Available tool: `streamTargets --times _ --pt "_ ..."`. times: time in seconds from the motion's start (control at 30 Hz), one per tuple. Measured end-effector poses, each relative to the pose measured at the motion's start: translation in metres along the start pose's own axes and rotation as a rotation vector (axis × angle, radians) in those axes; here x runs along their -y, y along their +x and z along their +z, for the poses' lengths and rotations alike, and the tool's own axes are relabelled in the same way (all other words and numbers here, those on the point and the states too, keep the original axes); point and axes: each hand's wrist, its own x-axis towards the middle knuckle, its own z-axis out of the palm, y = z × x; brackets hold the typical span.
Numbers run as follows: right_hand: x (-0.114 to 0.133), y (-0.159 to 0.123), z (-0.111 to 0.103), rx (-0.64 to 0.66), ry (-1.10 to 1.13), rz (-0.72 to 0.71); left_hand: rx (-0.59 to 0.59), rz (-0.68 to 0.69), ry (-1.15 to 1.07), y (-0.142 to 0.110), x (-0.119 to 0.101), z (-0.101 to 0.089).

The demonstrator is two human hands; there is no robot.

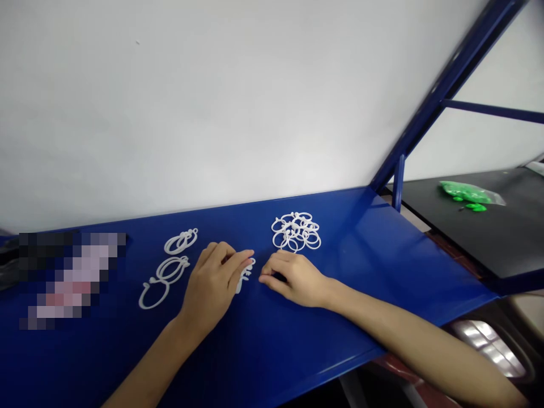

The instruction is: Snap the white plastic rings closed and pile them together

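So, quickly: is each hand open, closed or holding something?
Left hand: partly closed beside small white plastic-looking pieces; grip cannot be told.
Right hand: loosely curled, no held thing visible.

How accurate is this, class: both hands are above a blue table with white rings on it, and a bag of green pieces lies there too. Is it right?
Not quite: the head view shows the bag of green pieces on a separate black table. The rest holds: the left hand and right hand are above the blue table with white rings on it.
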Motion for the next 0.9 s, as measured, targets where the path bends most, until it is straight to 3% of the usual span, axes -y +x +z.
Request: streamTargets --times 0.2,0.47,0.63,0.77,0.9 --pt "-0.001 0.0 -0.003 -0.001 0.012 -0.014 0.005 0.115 0.198 0.003 0.006 -0.009" --pt "-0.001 0.0 -0.005 0.014 -0.012 -0.008 0.001 0.102 0.319 0.005 0.009 -0.017" --pt "-0.001 0.0 -0.005 0.013 -0.002 -0.003 0.13 0.085 0.276 0.004 0.012 -0.02" --pt "-0.002 0.0 -0.004 0.009 0.013 -0.009 0.222 -0.059 0.121 0.001 0.016 -0.015" --pt "-0.003 0.0 -0.004 0.017 0.02 -0.011 0.126 -0.228 -0.002 0.004 0.017 -0.019"
